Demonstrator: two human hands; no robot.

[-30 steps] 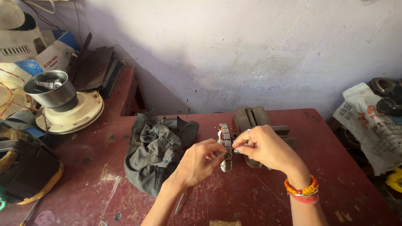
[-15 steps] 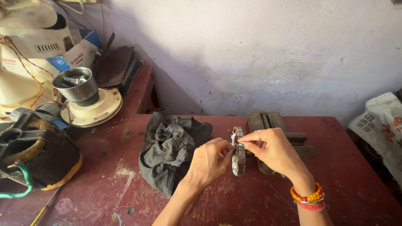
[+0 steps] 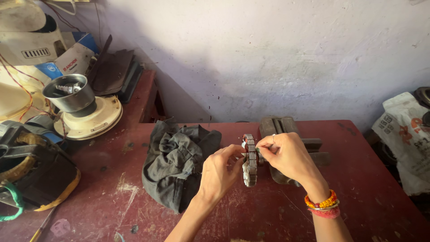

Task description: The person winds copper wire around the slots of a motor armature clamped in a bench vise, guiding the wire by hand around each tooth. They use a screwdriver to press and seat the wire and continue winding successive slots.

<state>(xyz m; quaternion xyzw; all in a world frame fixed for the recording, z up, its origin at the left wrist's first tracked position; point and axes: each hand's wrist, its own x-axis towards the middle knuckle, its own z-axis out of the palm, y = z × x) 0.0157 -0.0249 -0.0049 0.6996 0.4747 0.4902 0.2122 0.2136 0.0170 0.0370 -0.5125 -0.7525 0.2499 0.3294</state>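
Left hand [image 3: 219, 172] and right hand [image 3: 286, 154] clamped on motor stator [image 3: 249, 160], upright between them.

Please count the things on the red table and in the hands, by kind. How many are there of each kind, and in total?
Ring-shaped motor stator, held edge-on by the left hand and right hand: 1
Crumpled dark grey cloth: 1
Metal bench vise, behind the hands: 1
Total on the red table and in the hands: 3
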